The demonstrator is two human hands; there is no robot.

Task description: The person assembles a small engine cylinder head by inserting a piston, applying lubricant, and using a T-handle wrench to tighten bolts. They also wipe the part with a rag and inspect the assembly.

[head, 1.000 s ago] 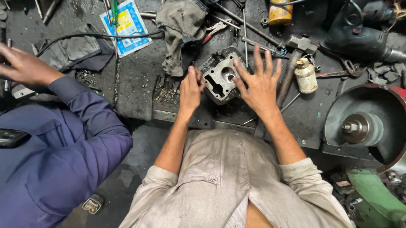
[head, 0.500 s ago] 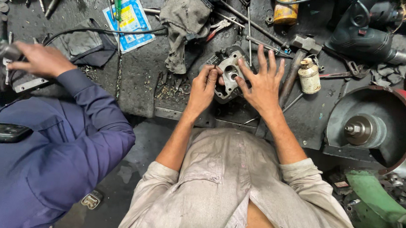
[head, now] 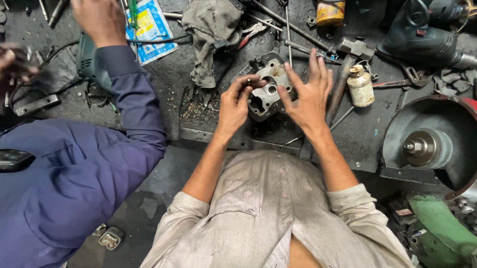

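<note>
A grey metal engine part (head: 267,87) with round ports lies on the dark, greasy workbench (head: 197,94). My left hand (head: 235,101) rests at its left side, fingers curled with the fingertips pinched over one round port. My right hand (head: 307,97) is spread flat against the part's right side, fingers pointing up and apart. Whether the left fingers pinch a small piece is too small to tell.
A person in a blue shirt (head: 59,185) works at the left, one hand (head: 96,12) on a green power tool. A grey rag (head: 211,25), hammer (head: 346,69), small tin can (head: 361,86), drill (head: 425,37) and round red-rimmed machine (head: 442,143) crowd the bench.
My left fingers have curled and pinched onto the part's port. The part sits slightly more upright. The other person's hand moved up and right onto the green tool.
</note>
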